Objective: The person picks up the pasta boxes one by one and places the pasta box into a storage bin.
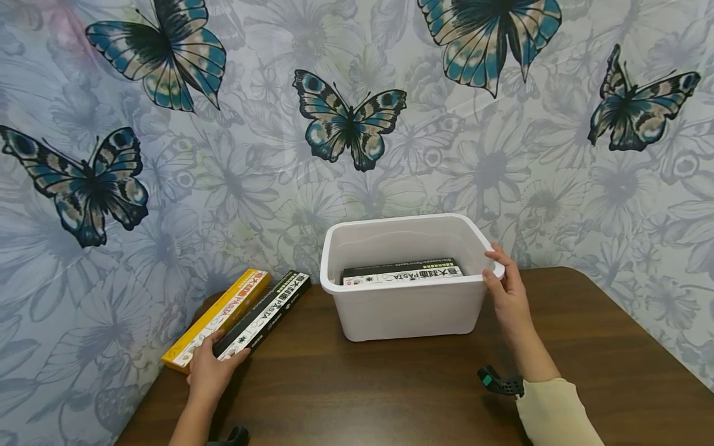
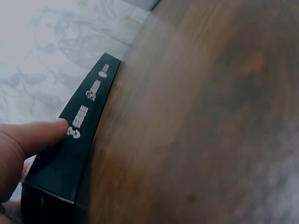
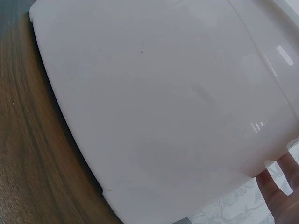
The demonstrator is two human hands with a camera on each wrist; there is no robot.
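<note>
Left grip [image 1: 211, 370] pinches the near end of the black box [image 1: 268, 316], the thumb [image 2: 42, 135] laid flat across the printed side while the fingers pass over to the far side, mostly hidden. From that hold the black box points away and to the right, its long axis slanting from the person's near left toward the wall [image 1: 223, 204]. Whether it is lifted at all or resting on the table [image 1: 390, 384], I cannot tell. Just beside it, on its left, the yellow box [image 1: 223, 316] lies at nearly the same slant.

Off to the right of the left grip stands the white tub [image 1: 409, 313], near the black box's far end but apart from it. Its length runs sideways, and the box inside the tub [image 1: 401, 272] lies along that length, so the black box sits at an angle to both. At the tub's right end the right grip [image 1: 509, 297] pinches the rim corner, forearm reaching forward from a pale sleeve [image 1: 558, 412]. Of the two, the left grip is far nearer the loose boxes.
</note>
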